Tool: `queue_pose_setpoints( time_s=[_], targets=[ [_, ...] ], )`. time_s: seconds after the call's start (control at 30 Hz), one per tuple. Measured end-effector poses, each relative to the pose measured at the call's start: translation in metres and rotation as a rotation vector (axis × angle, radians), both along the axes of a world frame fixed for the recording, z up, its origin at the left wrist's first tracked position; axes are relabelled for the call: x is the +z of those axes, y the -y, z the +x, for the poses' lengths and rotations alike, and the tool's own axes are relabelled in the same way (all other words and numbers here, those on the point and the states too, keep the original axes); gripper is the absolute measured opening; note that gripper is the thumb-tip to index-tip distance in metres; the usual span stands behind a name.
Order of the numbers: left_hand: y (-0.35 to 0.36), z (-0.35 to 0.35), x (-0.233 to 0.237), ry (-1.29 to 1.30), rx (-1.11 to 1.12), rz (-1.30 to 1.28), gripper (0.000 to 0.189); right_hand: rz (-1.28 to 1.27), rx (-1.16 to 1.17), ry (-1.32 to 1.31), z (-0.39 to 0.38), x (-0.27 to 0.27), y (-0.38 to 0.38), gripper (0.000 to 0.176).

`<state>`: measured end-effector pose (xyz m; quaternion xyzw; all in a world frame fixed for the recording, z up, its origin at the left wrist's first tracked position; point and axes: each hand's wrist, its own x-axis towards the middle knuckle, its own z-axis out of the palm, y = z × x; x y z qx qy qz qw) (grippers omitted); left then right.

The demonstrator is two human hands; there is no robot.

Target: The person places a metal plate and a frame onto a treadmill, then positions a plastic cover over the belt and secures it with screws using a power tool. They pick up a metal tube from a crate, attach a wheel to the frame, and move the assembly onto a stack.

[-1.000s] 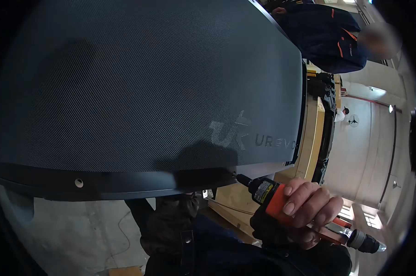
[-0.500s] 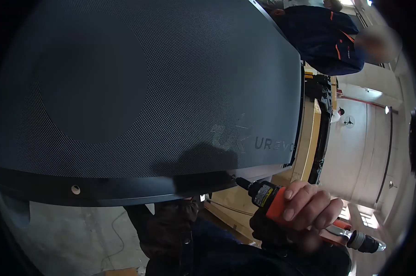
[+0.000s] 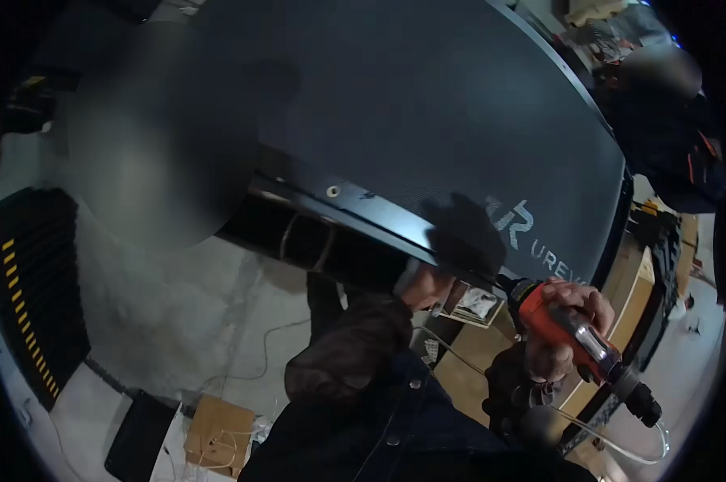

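In my right hand [image 3: 576, 309] is a red and black air screwdriver [image 3: 533, 307], fingers wrapped round its body and a hose at its rear end. Its dark nose points at the edge rail [image 3: 395, 227] of a treadmill, close to the rail's right end; shadow hides whether the bit touches. My left hand [image 3: 429, 287] is at the underside of that rail, its fingers mostly hidden behind the edge. Across the view stretches the dark treadmill belt [image 3: 411, 104], printed with a logo and the letters UREV. A round hole [image 3: 333, 191] shows in the rail.
A cardboard box [image 3: 218, 434] and a black panel [image 3: 142, 434] lie on the concrete floor at lower left. Black ribbed matting with yellow marks [image 3: 38, 297] is at far left. A person in dark clothing [image 3: 668, 153] stands beyond the treadmill. The hose [image 3: 604, 438] trails below the tool.
My view has tilted down and turned, showing more floor. The screwdriver stays in my right hand by the rail. My left hand, mostly hidden before, now shows under the rail.
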<state>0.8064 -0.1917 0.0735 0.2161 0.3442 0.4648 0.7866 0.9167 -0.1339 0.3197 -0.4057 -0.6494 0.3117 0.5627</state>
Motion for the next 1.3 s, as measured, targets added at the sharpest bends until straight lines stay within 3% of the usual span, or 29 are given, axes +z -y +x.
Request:
queue_pose_setpoints(
  time_s=[0.03,0.1,0.13,0.17,0.23,0.27,0.33,0.43,0.47,0.5,0.53,0.57,0.6,0.67,0.73,0.83,0.87,0.93,1.0,1.1,1.13,1.17,1.2,1.3],
  targets=[
    [0.002,0.016,0.013,0.206,0.194,-0.255,0.03,-0.005,-0.108,0.051,-0.01,0.001,0.006,0.081],
    [-0.004,0.008,-0.015,-0.958,-0.17,0.569,0.027,-0.156,-0.231,0.11,-0.032,0.02,0.007,0.08],
    [0.024,0.082,-0.127,-0.393,0.194,0.179,0.025,-0.187,-0.197,0.076,-0.028,0.022,0.004,0.078],
    [0.024,0.062,-0.123,-0.409,0.207,0.191,0.025,-0.176,-0.183,0.059,-0.029,0.022,0.005,0.078],
    [0.013,0.002,-0.08,-0.421,-0.077,-0.107,0.023,-0.206,-0.202,0.009,-0.03,0.018,0.005,0.074],
    [0.01,-0.024,-0.043,0.0,0.204,-0.134,0.021,-0.17,-0.288,0.03,-0.033,0.01,0.008,0.069],
    [0.0,-0.099,0.012,-0.976,-0.016,0.207,0.021,-0.093,-0.239,-0.001,-0.041,0.011,0.009,0.057],
    [-0.015,-0.195,-0.002,-1.405,0.044,0.3,0.026,-0.272,-0.095,0.058,-0.021,0.035,0.002,0.047],
    [-0.02,-0.23,-0.015,-1.502,0.15,0.384,0.024,-0.252,-0.131,0.028,-0.022,0.035,-0.002,0.045],
    [-0.029,-0.261,-0.004,-1.573,0.129,0.275,0.023,-0.236,-0.192,-0.052,-0.029,0.03,0.001,0.044],
    [-0.036,-0.292,-0.031,-1.641,0.098,0.257,0.021,-0.226,-0.256,-0.129,-0.039,0.028,0.007,0.044],
    [-0.042,-0.317,-0.033,-1.716,0.027,0.215,0.022,-0.209,-0.451,-0.131,-0.059,0.029,0.008,0.041],
    [-0.052,-0.336,-0.033,-1.793,-0.042,0.179,0.022,-0.141,-0.356,0.03,-0.06,0.028,0.008,0.04],
    [-0.067,-0.357,-0.044,-1.811,-0.043,0.165,0.022,-0.108,-0.198,0.367,-0.046,0.031,0.013,0.038],
    [-0.069,-0.364,-0.047,-1.806,-0.074,0.125,0.021,-0.247,-0.16,0.098,-0.036,0.044,0.007,0.039],
    [-0.06,-0.356,-0.046,-1.849,-0.024,0.307,0.023,-0.212,-0.416,-0.158,-0.047,0.034,0.008,0.035],
    [-0.056,-0.347,-0.043,-1.843,-0.032,0.309,0.023,-0.219,-0.59,-0.087,-0.065,0.034,0.01,0.038],
    [-0.046,-0.314,-0.023,-1.751,-0.056,0.479,0.024,-0.073,-0.287,0.34,-0.061,0.026,0.021,0.038],
    [-0.03,-0.284,-0.043,-1.526,-0.221,0.49,0.03,-0.249,-0.265,0.393,-0.033,0.043,0.016,0.037],
    [-0.021,-0.244,-0.047,-1.63,-0.204,0.501,0.04,-0.299,-0.55,-0.452,-0.025,0.045,-0.004,0.036],
    [-0.021,-0.235,-0.05,-1.719,-0.382,0.393,0.051,-0.274,-0.619,-0.527,-0.022,0.042,-0.006,0.037],
    [-0.021,-0.229,-0.052,-1.766,-0.348,0.392,0.047,-0.245,-0.688,-0.602,-0.017,0.039,-0.004,0.037],
    [-0.021,-0.225,-0.059,-1.811,-0.309,0.397,0.043,-0.259,-0.718,-0.508,-0.024,0.039,0.004,0.037],
    [-0.03,-0.233,-0.045,-1.635,-0.376,0.34,0.046,-0.3,-0.691,-0.429,-0.017,0.033,0.033,0.04]
  ],
)
